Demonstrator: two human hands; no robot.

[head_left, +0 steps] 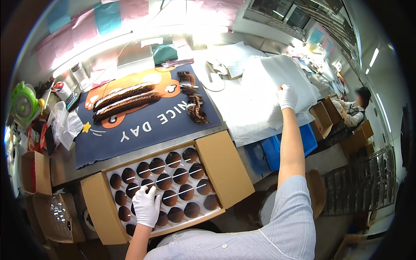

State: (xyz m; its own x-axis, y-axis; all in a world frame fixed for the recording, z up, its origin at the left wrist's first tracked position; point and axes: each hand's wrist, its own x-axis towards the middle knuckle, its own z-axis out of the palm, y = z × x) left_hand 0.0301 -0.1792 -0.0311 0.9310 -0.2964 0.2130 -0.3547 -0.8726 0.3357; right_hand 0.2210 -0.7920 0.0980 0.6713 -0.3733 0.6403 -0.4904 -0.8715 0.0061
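Observation:
An open cardboard box in front of me holds rows of round, dark brown gradient lenses set in white packing. My left hand, in a white glove, rests over the box's left part with its fingers apart, at the lenses; whether it touches one I cannot tell. Far to the right, my right hand, gloved with the fingertips bare, lies on a stack of thin white sheets. Its fingers are bent together at the top sheet and appear to pinch it.
Rows of stacked brown lenses and another bundle lie on a dark blue mat. A green fan stands left. Blue bins sit below the sheets. Small cartons stand left; another person sits far right.

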